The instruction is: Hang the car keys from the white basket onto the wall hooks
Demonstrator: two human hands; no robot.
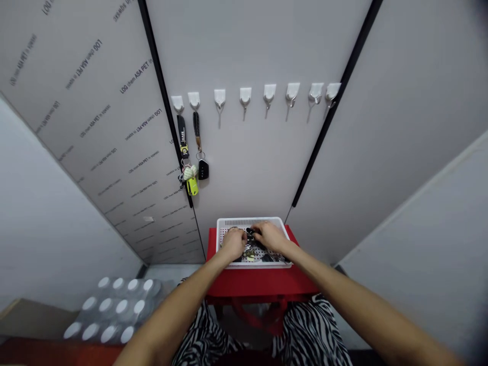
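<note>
Red tabletop (259, 284), perforated plastic tray (251, 221): left hand (232, 243) and right hand (271, 236) among keyrings (248, 248), grip unclear.

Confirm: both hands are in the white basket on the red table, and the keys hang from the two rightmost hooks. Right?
Wrong hooks: the keys hang from the two leftmost hooks, as the head view shows; the left hand and right hand are in the white basket on the red table.

tray contents (254, 253) partly hidden, too small to tell
</note>
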